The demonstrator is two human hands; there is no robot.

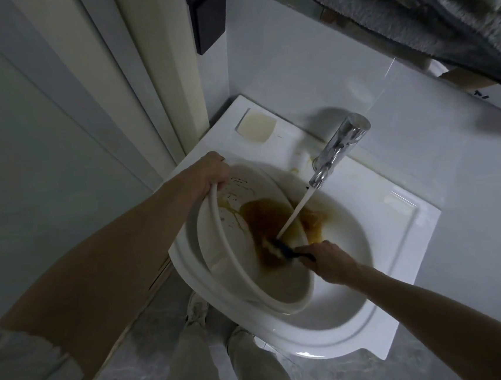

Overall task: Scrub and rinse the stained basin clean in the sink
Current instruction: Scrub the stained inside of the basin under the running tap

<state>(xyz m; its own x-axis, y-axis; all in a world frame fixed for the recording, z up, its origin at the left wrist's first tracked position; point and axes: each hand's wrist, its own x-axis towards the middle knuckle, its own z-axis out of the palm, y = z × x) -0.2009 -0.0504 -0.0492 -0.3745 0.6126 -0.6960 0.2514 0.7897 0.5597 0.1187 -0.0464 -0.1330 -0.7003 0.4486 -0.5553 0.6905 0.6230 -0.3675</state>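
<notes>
A white plastic basin (pixel 218 254) leans tilted inside the white sink (pixel 399 227), with a large brown stain and brown water on its inner wall. My left hand (pixel 214 172) grips the basin's upper rim. My right hand (pixel 326 259) holds a dark-handled brush (pixel 282 249) with pale bristles pressed onto the stain. Water runs from the chrome tap (pixel 337 150) straight onto the brush and stain.
Brown and yellow splashes mark the sink bowl behind the basin. A pale soap recess (pixel 256 125) sits at the sink's back left corner. A wall and door frame stand close on the left, grey cloth (pixel 439 3) hangs at top right. My legs and a shoe show below.
</notes>
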